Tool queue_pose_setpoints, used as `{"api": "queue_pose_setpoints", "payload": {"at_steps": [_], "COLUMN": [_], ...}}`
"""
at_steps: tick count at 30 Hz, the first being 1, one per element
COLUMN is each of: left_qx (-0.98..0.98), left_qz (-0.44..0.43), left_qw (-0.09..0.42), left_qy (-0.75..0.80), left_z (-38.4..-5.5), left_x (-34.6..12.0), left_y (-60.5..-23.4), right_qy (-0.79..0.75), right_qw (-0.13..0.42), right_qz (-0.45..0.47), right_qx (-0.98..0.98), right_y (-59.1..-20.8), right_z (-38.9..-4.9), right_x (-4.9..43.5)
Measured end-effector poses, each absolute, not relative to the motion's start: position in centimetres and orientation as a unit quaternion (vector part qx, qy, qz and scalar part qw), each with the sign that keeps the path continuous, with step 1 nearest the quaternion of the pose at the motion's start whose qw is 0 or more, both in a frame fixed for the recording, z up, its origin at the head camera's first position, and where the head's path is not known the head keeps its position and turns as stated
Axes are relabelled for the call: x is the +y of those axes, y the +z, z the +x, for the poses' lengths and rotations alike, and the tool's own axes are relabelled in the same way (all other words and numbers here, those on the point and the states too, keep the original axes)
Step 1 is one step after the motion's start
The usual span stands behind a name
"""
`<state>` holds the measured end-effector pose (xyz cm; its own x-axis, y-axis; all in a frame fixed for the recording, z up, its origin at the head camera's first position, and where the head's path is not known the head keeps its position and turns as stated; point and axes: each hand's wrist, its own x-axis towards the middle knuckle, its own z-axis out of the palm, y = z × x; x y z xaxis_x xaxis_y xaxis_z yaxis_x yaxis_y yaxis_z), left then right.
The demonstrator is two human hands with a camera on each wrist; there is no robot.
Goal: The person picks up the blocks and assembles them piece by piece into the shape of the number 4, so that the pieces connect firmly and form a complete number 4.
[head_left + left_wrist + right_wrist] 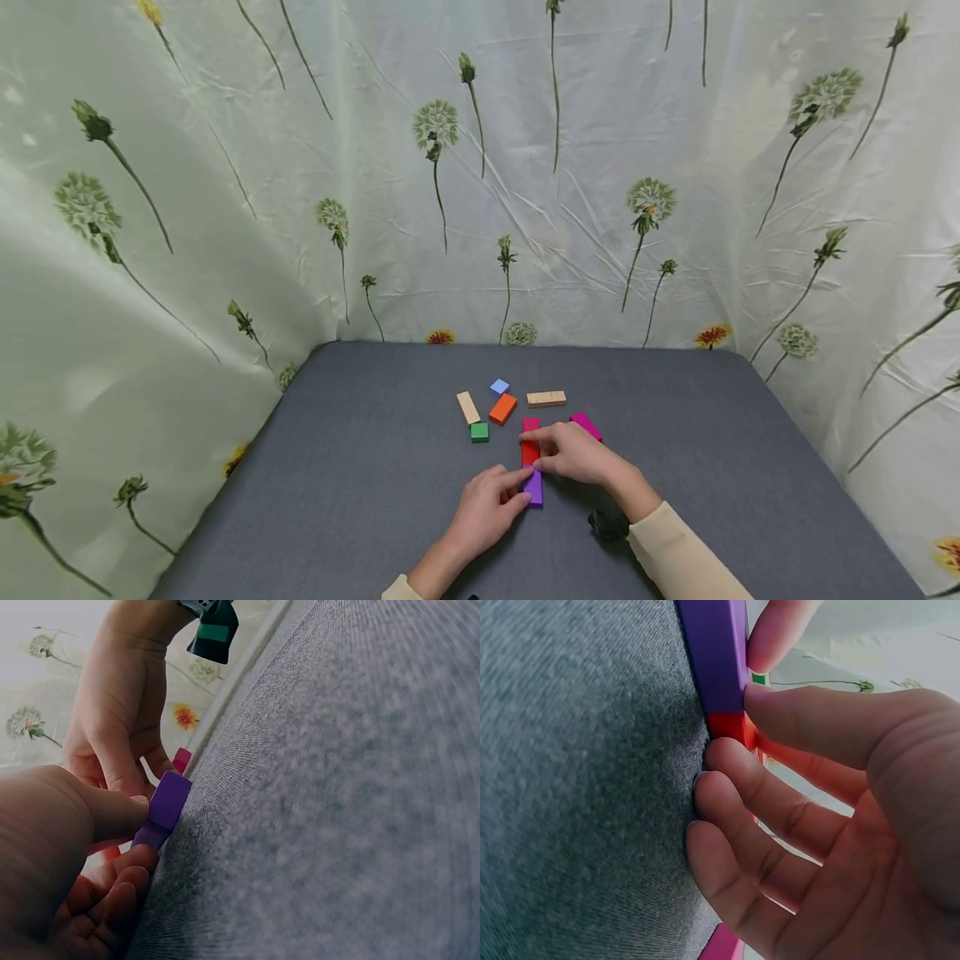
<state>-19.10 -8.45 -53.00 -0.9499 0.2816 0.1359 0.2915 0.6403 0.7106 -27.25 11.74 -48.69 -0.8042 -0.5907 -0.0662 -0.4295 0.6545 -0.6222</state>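
A red block [531,452] and a purple block [535,490] lie end to end on the grey table, the purple one nearer the person. The left hand [486,510] holds the purple block, its thumb at the near left side and index finger by the joint. Over the red block, the right hand [577,455] grips with thumb near the joint and index finger at the far left edge. In the right wrist view, the right thumb [817,724] touches the top by the joint, and the other fingers curl beside the red block.
Beyond the hands lie a green block [479,432], an orange block [503,409], a blue block [499,387] and two plain wooden blocks [468,407]. A magenta block [587,426] sits just past the right hand. Flowered curtains [570,208] border the table.
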Motion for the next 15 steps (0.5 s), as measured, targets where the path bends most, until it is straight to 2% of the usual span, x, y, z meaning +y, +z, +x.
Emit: {"api": "queue_pose_setpoints", "payload": {"at_steps": [15], "left_qx": [-0.904], "left_qz": [-0.157], "left_qw": [0.006], "left_qy": [-0.397], "left_z": [-19.28], "left_x": [-8.45], "left_y": [-52.9], "right_qy": [-0.301], "right_qw": [0.123], "right_qz": [-0.289], "right_qx": [0.9], "right_y": [-48.49], "right_z": [-27.29], "right_x": [11.64]}}
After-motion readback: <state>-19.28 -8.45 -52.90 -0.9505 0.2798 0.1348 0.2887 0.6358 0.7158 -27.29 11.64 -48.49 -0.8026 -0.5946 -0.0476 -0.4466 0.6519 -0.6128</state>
